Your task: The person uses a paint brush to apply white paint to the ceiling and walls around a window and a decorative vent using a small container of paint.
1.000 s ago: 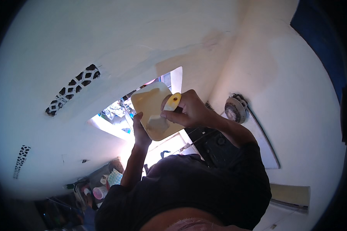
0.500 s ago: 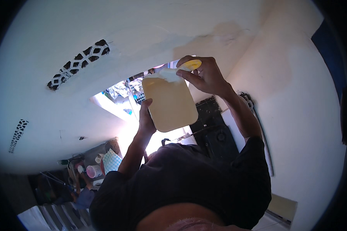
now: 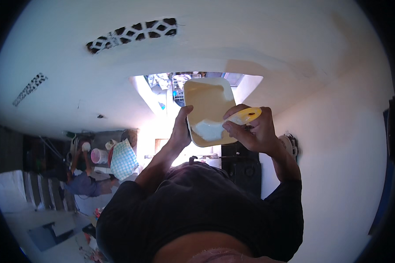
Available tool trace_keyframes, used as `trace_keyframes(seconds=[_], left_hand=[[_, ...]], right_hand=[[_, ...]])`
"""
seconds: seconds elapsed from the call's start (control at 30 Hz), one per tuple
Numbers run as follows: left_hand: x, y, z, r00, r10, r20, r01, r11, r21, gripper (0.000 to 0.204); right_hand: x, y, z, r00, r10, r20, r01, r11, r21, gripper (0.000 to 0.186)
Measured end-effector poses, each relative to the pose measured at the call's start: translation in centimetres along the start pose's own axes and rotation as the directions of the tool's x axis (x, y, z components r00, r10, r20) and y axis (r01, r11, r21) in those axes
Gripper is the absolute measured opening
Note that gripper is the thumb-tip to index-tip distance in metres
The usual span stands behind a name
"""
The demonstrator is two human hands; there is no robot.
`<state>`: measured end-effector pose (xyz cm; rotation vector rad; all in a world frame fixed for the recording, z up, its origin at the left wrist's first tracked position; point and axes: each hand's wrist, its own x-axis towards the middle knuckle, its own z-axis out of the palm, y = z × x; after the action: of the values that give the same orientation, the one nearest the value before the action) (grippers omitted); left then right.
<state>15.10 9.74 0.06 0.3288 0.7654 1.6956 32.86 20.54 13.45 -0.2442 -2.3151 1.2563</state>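
My left hand point(image 3: 181, 127) grips the left edge of a cream, rounded rectangular tub point(image 3: 210, 98), thumb over the rim. The tub is tilted so that its pale inside shows. In my right hand point(image 3: 256, 131) is a paintbrush point(image 3: 245, 116) with a yellow handle that has a hole at its end. Its broad head, coated white, lies over the lower part of the tub's inside. Whether the bristles touch the tub's bottom I cannot tell.
White walls surround me, with a patterned vent opening point(image 3: 136, 35) above left. Behind the tub is a bright doorway or window. Another person point(image 3: 85, 182) works at the left, near a pink-and-white bucket point(image 3: 99, 156) and a checked cloth point(image 3: 123, 160). A dark cabinet-like object point(image 3: 241, 171) stands right.
The brush has moved from the tub's upper rim down to the lower part of its inside. The tub now shows more of its inside. The whole view has shifted.
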Motion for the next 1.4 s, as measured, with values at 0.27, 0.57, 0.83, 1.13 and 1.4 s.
trace_keyframes(seconds=[0.27,0.57,0.83,1.13,1.4], left_hand=[[-2.4,3.4,-3.7,0.995,0.059,-0.079,-0.054,0.996,0.069,0.059],[-4.5,9.5,-10.0,1.000,-0.013,-0.004,0.013,0.992,0.127,0.058],[-5.9,14.1,-14.6,0.997,-0.028,-0.069,0.033,0.996,0.081,0.060],[-7.1,18.9,-18.7,0.999,0.030,0.038,-0.030,1.000,-0.003,0.057],[-9.0,21.9,-24.0,0.996,0.087,-0.019,-0.086,0.996,0.024,0.057]], right_hand=[[5.4,1.4,2.7,0.990,-0.105,-0.091,0.112,0.992,0.066,0.013],[13.6,1.3,7.4,0.937,-0.347,0.051,0.343,0.875,-0.341,0.018],[15.4,-2.2,14.2,0.938,-0.347,-0.010,0.313,0.859,-0.405,0.019],[14.7,-5.0,23.9,0.993,0.115,0.004,-0.114,0.983,0.140,0.008],[16.3,-3.5,24.7,0.889,0.077,-0.451,0.147,0.886,0.440,0.013]])
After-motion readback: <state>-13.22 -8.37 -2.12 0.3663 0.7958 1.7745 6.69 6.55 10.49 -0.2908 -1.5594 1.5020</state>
